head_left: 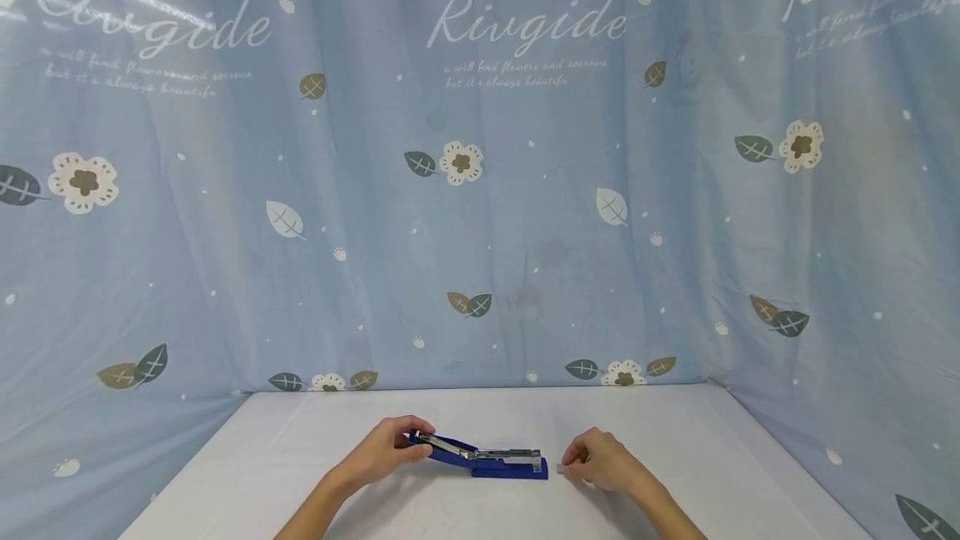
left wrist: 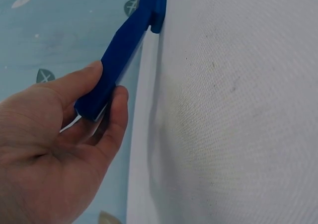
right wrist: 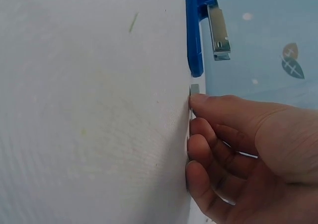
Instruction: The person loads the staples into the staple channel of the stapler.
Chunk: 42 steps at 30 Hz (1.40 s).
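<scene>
A blue stapler [head_left: 512,472] stands on the white table, its top cover [left wrist: 118,52] swung far back to the left and its metal magazine [right wrist: 219,33] exposed. My left hand [head_left: 384,450] grips the end of that cover between thumb and fingers, holding it above the tabletop. To the right of the stapler's front end, my right hand [head_left: 603,462] pinches a small grey strip of staples [right wrist: 195,89] low at the table surface. Most of the strip is hidden behind the thumb and fingertips. A short gap separates it from the stapler base.
The white table [head_left: 450,515] reaches back to a light blue curtain [head_left: 525,273] printed with leaves and flowers, which also hangs along both sides. In the right wrist view, a thin greenish mark [right wrist: 133,23] shows on the tabletop.
</scene>
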Tool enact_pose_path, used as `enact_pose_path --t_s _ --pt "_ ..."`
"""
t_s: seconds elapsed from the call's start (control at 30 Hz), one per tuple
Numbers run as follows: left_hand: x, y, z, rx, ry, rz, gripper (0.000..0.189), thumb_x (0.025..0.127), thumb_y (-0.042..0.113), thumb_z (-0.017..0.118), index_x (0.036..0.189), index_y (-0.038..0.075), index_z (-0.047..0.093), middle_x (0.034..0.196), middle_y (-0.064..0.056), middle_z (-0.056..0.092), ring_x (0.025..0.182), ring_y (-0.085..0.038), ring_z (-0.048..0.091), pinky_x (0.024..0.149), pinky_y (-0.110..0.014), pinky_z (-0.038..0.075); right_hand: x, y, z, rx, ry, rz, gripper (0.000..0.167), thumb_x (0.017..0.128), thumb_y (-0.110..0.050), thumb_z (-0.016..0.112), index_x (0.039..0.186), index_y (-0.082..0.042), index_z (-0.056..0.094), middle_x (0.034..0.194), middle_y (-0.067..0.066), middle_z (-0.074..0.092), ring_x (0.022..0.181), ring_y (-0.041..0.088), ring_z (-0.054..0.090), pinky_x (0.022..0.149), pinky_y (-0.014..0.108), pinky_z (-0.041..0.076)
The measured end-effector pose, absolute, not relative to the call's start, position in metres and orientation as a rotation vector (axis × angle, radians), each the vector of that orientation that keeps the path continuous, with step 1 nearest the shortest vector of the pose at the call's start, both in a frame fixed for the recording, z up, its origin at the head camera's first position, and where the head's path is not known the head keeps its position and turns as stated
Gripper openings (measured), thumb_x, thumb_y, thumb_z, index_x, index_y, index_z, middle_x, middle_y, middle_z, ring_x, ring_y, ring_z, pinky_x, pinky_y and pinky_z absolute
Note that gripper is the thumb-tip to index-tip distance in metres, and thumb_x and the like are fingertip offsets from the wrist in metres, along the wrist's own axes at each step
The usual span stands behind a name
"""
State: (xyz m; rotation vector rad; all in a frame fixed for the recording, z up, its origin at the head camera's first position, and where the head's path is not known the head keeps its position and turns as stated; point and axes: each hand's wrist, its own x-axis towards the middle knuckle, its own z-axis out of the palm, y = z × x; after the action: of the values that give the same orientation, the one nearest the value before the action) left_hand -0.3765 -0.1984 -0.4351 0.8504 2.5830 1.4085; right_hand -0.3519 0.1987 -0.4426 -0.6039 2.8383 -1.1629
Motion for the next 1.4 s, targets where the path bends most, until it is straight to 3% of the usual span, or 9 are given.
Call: enact_pose_path --t_s 0.9,1.4 --pt "-0.376 -0.203 -0.43 0.744 2.553 1.477 0.044 0.089 0.025 0.072 0.121 -0.003 0.061 0.108 -0.011 0.068 0.082 -0.015 0.062 0.07 -0.021 0.05 -0.353 0.198 -0.42 -0.703 2.931 -1.111 0.007 0.082 -0.01 0.075 0.086 -0.005 0.072 0.075 -0.002 0.065 0.065 0.012 0.054 0.057 0.021 0.042" --pt "-0.377 -0.201 -0.433 0.743 2.499 1.514 0.041 0.089 0.024 0.072 0.12 -0.001 0.063 0.109 -0.011 0.069 0.082 -0.013 0.064 0.072 -0.021 0.052 -0.354 0.193 -0.413 -0.688 2.909 -1.1 0.007 0.084 -0.014 0.075 0.087 -0.008 0.071 0.076 -0.003 0.065 0.067 0.011 0.055 0.058 0.022 0.043"
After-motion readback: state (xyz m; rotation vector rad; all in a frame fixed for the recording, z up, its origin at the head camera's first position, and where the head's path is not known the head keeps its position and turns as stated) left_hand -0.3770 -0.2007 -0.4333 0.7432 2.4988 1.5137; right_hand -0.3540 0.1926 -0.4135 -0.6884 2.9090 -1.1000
